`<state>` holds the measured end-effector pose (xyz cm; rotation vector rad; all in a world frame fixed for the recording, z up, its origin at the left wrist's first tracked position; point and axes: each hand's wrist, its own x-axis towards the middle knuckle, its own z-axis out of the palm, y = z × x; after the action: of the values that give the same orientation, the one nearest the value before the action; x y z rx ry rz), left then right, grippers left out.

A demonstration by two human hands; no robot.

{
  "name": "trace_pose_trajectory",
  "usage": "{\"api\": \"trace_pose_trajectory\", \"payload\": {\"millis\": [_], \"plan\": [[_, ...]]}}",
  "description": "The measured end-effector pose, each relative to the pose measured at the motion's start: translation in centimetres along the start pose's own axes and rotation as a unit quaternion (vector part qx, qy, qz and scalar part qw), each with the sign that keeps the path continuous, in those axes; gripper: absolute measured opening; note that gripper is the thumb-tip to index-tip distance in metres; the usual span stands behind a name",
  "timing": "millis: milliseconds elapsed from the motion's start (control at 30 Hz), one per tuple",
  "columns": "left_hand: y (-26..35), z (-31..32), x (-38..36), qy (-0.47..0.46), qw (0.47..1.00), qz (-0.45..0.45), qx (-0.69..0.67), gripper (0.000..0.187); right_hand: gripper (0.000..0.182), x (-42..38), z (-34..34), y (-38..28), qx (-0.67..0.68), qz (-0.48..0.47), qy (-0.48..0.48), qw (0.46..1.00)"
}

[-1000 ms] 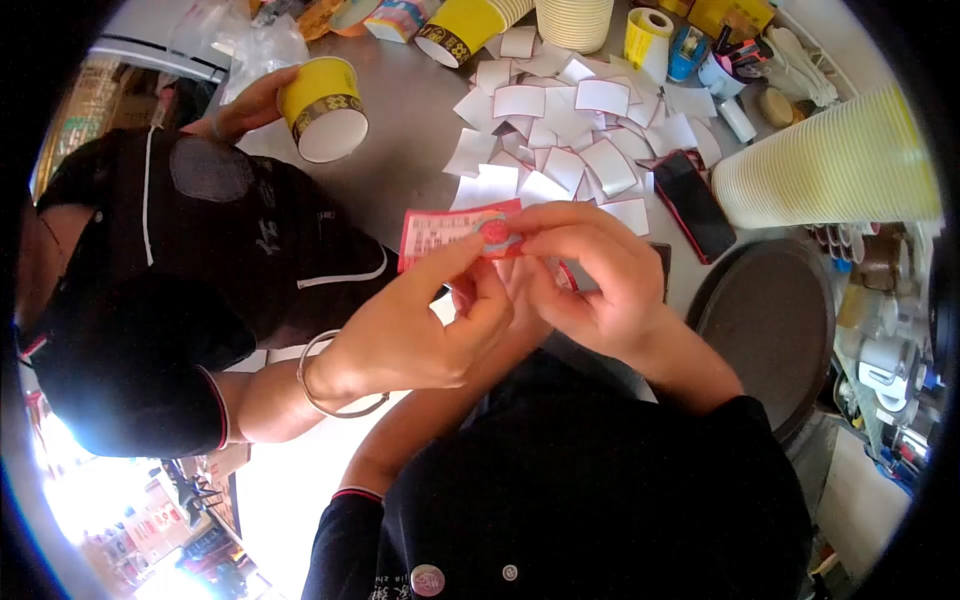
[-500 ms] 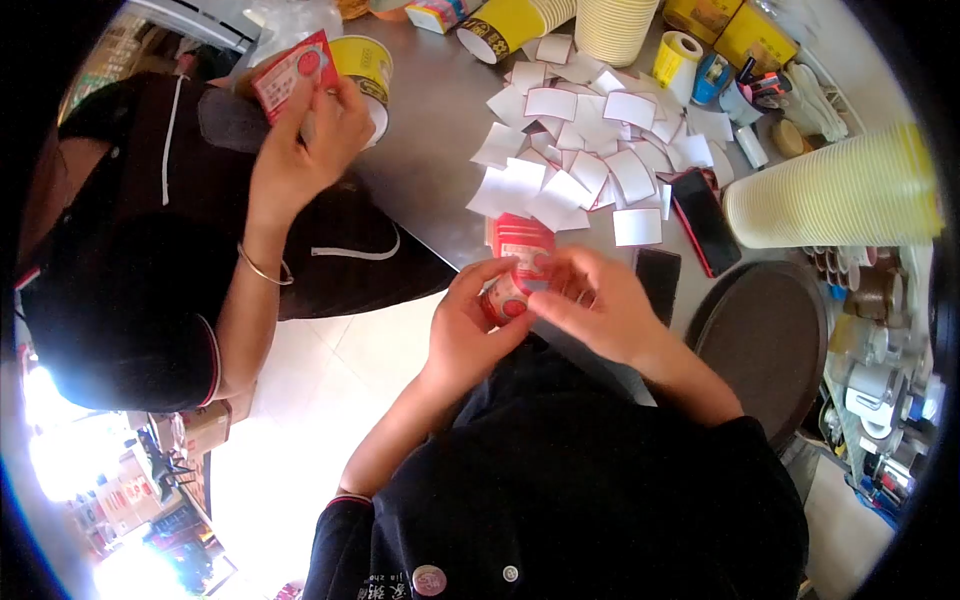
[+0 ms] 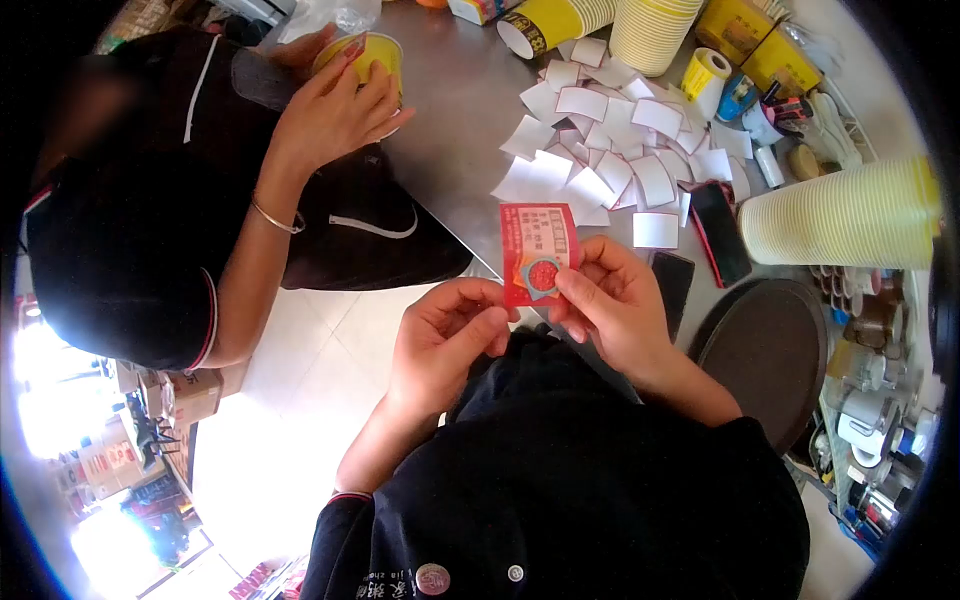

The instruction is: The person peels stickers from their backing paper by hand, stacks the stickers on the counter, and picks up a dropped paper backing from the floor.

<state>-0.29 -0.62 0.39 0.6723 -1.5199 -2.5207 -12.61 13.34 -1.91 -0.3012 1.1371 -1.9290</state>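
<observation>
Mid-frame, the right hand [image 3: 617, 308] has its grip closed on a red printed label [image 3: 538, 254] — the left hand [image 3: 447, 340], fingers curled, sits at its lower-left corner, perhaps touching. Label backings [image 3: 610, 130] cover the counter [image 3: 440, 100], upper centre.

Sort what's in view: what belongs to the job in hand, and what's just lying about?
Likely the job:
Red label in the right hand
White slips
Yellow cup at the co-worker's hands
Cup stacks

Seemingly just lying about:
Phone
Dark disc
</observation>
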Motion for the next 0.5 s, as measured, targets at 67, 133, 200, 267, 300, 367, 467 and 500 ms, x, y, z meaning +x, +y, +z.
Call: {"api": "trace_pose_trajectory", "payload": {"millis": [67, 133, 200, 267, 300, 367, 467, 500], "plan": [[0.1, 0.19, -0.18, 0.003, 1.0, 0.002, -0.016, 0.016, 0.009, -0.12, 0.19, -0.11, 0.001, 0.009, -0.006, 1.0], [0.14, 0.59, -0.34, 0.042, 0.999, 0.011, 0.001, 0.014, 0.009, -0.16, 0.1, 0.02, 0.003, 0.009, -0.015, 1.0], [0.09, 0.62, -0.44, 0.042, 0.999, 0.01, 0.0, 0.013, 0.009, -0.21, 0.08, 0.05, 0.004, 0.01, -0.022, 1.0], [0.09, 0.64, -0.58, 0.044, 0.999, 0.01, -0.001, 0.013, 0.009, -0.27, 0.17, 0.08, 0.005, 0.008, -0.027, 1.0], [0.14, 0.68, -0.64, 0.041, 0.999, 0.013, -0.003, 0.012, 0.009, -0.28, 0.12, 0.15, 0.005, 0.009, -0.027, 1.0], [0.14, 0.71, -0.73, 0.039, 0.999, 0.016, -0.005, 0.012, 0.009, -0.28, 0.01, 0.29, 0.01, 0.012, -0.034, 0.999], [0.08, 0.7, -0.77, 0.042, 0.999, 0.018, -0.005, 0.012, 0.009, -0.29, 0.19, 0.18, 0.021, 0.019, -0.033, 0.999], [0.09, 0.7, -0.79, 0.045, 0.999, 0.019, -0.003, 0.012, 0.009, -0.31, 0.17, 0.19, 0.021, 0.018, -0.032, 0.999]]}}
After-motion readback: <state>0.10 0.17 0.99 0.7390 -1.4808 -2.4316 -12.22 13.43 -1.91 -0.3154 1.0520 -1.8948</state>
